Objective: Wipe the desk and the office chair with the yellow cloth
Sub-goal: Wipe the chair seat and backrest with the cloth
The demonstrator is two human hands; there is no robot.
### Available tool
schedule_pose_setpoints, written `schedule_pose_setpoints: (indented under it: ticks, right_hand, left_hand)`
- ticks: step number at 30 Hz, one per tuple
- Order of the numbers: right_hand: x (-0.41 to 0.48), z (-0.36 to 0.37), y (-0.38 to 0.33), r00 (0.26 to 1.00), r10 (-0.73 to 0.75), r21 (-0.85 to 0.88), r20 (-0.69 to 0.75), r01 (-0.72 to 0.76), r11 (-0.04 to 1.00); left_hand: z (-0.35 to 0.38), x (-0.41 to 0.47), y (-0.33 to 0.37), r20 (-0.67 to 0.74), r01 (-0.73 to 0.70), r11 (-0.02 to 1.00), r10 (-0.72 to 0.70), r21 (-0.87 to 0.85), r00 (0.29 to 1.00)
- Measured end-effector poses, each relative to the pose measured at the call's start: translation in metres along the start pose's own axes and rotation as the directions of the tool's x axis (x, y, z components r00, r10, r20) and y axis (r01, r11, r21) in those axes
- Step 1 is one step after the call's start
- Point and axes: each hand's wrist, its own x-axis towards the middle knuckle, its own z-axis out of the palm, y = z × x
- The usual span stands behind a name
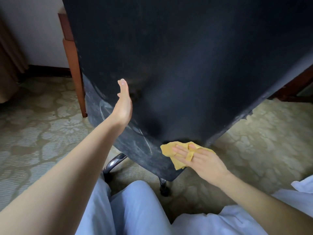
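The black office chair (186, 65) fills the upper middle of the view, its dark back facing me, with dusty smears on its lower left edge. My left hand (123, 104) lies flat against the chair's back, fingers straight and together, holding nothing. My right hand (199, 160) presses the yellow cloth (171, 150) against the chair's lower edge, fingers spread over the cloth, a fold of it between two fingers. A wooden desk leg (74, 65) stands behind the chair on the left. The desk top is out of view.
Patterned beige carpet (33, 133) covers the floor. The chair's chrome base (115, 161) and a black caster (164, 190) show under the seat. My light blue trousers (135, 209) fill the bottom. Dark wooden furniture (296, 89) stands at the right, a curtain (8, 65) at the left.
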Motion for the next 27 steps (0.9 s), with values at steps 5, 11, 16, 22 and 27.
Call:
schedule_pose_setpoints:
  ticks: [5,11,16,22,27]
  right_hand:
    - [-0.021,-0.032,0.052,0.998,0.011,-0.174,-0.064,-0.022,0.985]
    - [-0.011,-0.066,0.080,0.990,0.020,-0.391,-0.141,-0.075,0.917]
    - [0.019,-0.089,0.069,0.943,0.169,-0.410,-0.288,-0.281,0.868]
    - [0.066,-0.088,0.055,0.899,0.307,-0.391,-0.313,-0.416,0.821]
    - [0.078,-0.073,0.042,0.873,0.368,-0.293,-0.321,-0.461,0.838]
  left_hand:
    - [-0.003,-0.010,0.010,0.082,-0.036,0.998,0.040,-0.045,0.996]
    - [0.011,-0.027,0.004,0.067,-0.025,0.998,0.029,-0.052,0.997]
    - [0.032,-0.042,0.003,0.049,-0.056,0.996,0.060,-0.064,0.997]
    - [0.039,-0.038,0.009,0.067,-0.005,0.995,0.011,-0.097,0.998]
    - [0.043,-0.029,0.009,0.074,-0.016,0.996,0.022,-0.089,0.997]
